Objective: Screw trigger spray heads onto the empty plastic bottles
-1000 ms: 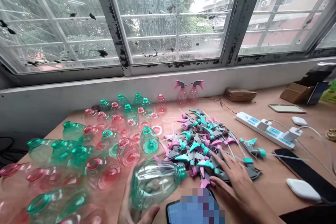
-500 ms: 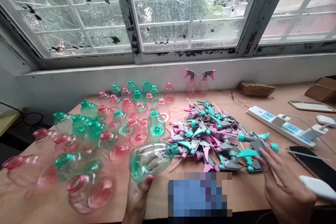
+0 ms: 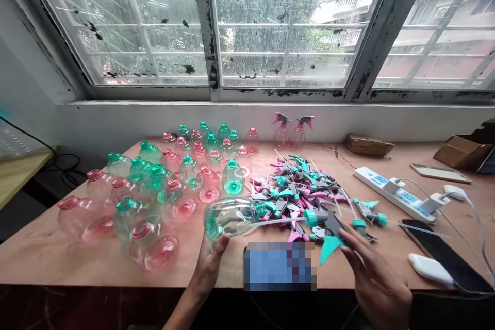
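My left hand [image 3: 211,263] is closed around the lower part of a clear green bottle [image 3: 232,219], tilted on its side with its neck to the right. In my right hand [image 3: 373,273] is a grey and green spray head [image 3: 327,221], gripped at its back end. Its thin pale tube points left, and the tube's end lies close to the bottle's neck; whether it touches I cannot tell. Behind the spray head spreads a pile of pink, green and grey spray heads [image 3: 297,185].
Several open pink and green bottles [image 3: 209,183] stand on the left of the wooden table [image 3: 34,263]. Two assembled spray bottles [image 3: 281,136] are by the wall. A blurred-out phone [image 3: 278,266] lies in front; a power strip [image 3: 394,193], black phone [image 3: 444,250] and white case [image 3: 430,269] lie right.
My right hand has moved left with the spray head, away from the pile, bringing its tube near the bottle's neck. The bottle stays in my left hand. The camera view has shifted.
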`<state>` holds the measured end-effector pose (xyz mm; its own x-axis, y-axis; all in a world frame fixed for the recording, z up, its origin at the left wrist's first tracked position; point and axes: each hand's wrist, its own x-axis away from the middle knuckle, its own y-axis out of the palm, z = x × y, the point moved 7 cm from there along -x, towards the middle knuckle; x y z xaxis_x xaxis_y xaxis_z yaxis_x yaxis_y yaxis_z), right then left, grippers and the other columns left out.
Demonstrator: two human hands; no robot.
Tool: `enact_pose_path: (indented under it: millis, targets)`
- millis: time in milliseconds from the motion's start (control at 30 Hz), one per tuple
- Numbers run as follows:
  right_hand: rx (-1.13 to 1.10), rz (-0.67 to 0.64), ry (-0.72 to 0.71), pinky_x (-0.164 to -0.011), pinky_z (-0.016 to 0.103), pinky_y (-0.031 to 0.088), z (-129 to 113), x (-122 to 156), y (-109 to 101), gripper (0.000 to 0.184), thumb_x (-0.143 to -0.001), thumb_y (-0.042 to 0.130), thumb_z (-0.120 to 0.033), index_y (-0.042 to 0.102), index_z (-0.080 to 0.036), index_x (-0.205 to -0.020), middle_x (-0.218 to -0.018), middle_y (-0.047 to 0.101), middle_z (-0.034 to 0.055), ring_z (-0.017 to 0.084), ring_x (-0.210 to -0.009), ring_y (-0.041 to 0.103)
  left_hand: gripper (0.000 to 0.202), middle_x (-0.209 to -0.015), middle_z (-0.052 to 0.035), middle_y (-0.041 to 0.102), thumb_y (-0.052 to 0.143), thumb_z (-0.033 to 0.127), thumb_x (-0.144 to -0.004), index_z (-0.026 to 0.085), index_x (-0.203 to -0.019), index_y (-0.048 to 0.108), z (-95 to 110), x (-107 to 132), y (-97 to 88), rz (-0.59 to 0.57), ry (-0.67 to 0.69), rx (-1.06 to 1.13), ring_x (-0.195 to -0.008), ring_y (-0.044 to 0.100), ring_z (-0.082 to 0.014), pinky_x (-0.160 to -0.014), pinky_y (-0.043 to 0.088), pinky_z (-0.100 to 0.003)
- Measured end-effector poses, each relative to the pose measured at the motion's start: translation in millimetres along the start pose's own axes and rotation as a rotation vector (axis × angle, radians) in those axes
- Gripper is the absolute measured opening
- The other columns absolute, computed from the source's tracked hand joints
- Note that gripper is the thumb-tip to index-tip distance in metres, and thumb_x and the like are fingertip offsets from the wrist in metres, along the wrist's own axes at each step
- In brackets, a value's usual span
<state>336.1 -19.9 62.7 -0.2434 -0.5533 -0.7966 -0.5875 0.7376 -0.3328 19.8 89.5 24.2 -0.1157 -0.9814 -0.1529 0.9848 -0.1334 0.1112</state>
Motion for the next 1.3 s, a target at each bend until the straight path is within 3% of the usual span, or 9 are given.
enact_pose_path:
  millis: [233, 433, 567, 667, 833, 900, 1000, 1167, 1300]
  targets:
    - [-0.033, 0.173, 0.238, -0.103, 0.051, 0.053, 24.6, 2.2, -14.6, 0.032, -0.096, 0.067, -0.030, 0.072, -0.023, -0.126, -0.126, 0.075, 0.0104, 0.035, -0.116, 0.070, 0.062, -0.142, -0.0115, 0.062, 0.049, 0.062, -0.096, 0.022, -0.143, 0.052, -1.4, 0.7, -0.7, -0.018, 0.014, -0.028, -0.148, 0.039, -0.0339, -0.125, 0.020, -0.052]
    - [-0.195, -0.062, 0.182, -0.106, 0.046, 0.054, 8.0, 4.9, 14.9, 0.026, -0.096, 0.065, -0.029, 0.074, -0.031, -0.120, -0.133, 0.073, 0.0049, 0.032, -0.125, 0.066, 0.074, -0.142, -0.0140, 0.063, 0.053, 0.069, -0.090, 0.022, -0.146, 0.049, 2.4, 4.2, 4.0, -0.073, 0.024, -0.107, -0.146, 0.041, -0.0394, -0.124, 0.022, -0.058]
    - [-0.576, -0.248, 0.483, -0.106, 0.045, 0.055, 11.7, 11.5, 54.8, 0.033, -0.094, 0.068, -0.036, 0.067, -0.034, -0.127, -0.139, 0.068, 0.0052, 0.031, -0.132, 0.060, 0.076, -0.145, -0.0145, 0.060, 0.055, 0.065, -0.091, 0.023, -0.152, 0.040, 7.0, 4.9, 12.1, -0.124, 0.035, -0.167, -0.142, 0.047, -0.0391, -0.121, 0.030, -0.057]
    - [-0.830, -0.334, 0.630, -0.115, 0.047, 0.045, 16.6, 11.2, 81.4, 0.046, -0.089, 0.076, -0.038, 0.062, -0.034, -0.133, -0.145, 0.063, 0.0071, 0.031, -0.141, 0.051, 0.080, -0.151, -0.0139, 0.053, 0.056, 0.061, -0.092, 0.026, -0.158, 0.027, 10.0, 1.1, 19.2, -0.135, 0.071, -0.223, -0.143, 0.046, -0.0376, -0.120, 0.033, -0.054]
    - [-0.914, -0.410, 0.767, -0.122, 0.048, 0.032, 31.6, 6.9, 96.2, 0.059, -0.078, 0.086, -0.042, 0.065, -0.030, -0.132, -0.149, 0.059, 0.0085, 0.031, -0.150, 0.035, 0.088, -0.162, -0.0137, 0.038, 0.065, 0.053, -0.090, 0.029, -0.161, 0.018, 4.8, -8.2, 31.6, -0.175, 0.129, -0.312, -0.152, 0.029, -0.0386, -0.124, 0.024, -0.055]
    - [-0.907, -0.438, 0.788, -0.115, 0.047, 0.041, 32.7, 7.3, 93.1, 0.061, -0.077, 0.087, -0.044, 0.066, -0.028, -0.131, -0.138, 0.067, 0.0099, 0.034, -0.141, 0.048, 0.094, -0.167, -0.0124, 0.029, 0.071, 0.047, -0.087, 0.030, -0.161, 0.017, 2.2, -8.9, 36.0, -0.224, 0.181, -0.366, -0.155, 0.021, -0.0384, -0.126, 0.017, -0.057]
    - [-0.918, -0.524, 0.791, -0.091, 0.041, 0.058, 27.3, 13.0, 89.3, 0.056, -0.080, 0.084, -0.044, 0.067, -0.023, -0.128, -0.109, 0.078, 0.0087, 0.032, -0.107, 0.070, 0.093, -0.170, -0.0102, 0.020, 0.071, 0.036, -0.090, 0.034, -0.162, 0.011, 1.8, -5.5, 42.3, -0.303, 0.321, -0.519, -0.157, 0.016, -0.0362, -0.126, 0.016, -0.058]
    - [-0.900, -0.467, 0.782, -0.069, 0.033, 0.057, 26.2, 22.8, 83.9, 0.049, -0.074, 0.086, -0.049, 0.073, -0.020, -0.111, -0.087, 0.075, 0.0042, 0.025, -0.078, 0.070, 0.085, -0.170, -0.0089, 0.021, 0.061, 0.026, -0.097, 0.038, -0.161, 0.007, 0.2, -2.3, 41.9, -0.305, 0.396, -0.601, -0.157, 0.017, -0.0332, -0.126, 0.017, -0.059]
    - [-0.922, -0.493, 0.812, -0.066, 0.033, 0.056, 27.0, 27.9, 86.7, 0.051, -0.073, 0.085, -0.051, 0.073, -0.019, -0.111, -0.085, 0.074, 0.0043, 0.024, -0.075, 0.068, 0.096, -0.167, -0.0139, 0.029, 0.075, 0.033, -0.087, 0.034, -0.162, 0.014, -0.8, 0.7, 41.3, -0.331, 0.383, -0.629, -0.155, 0.021, -0.0401, -0.123, 0.017, -0.065]
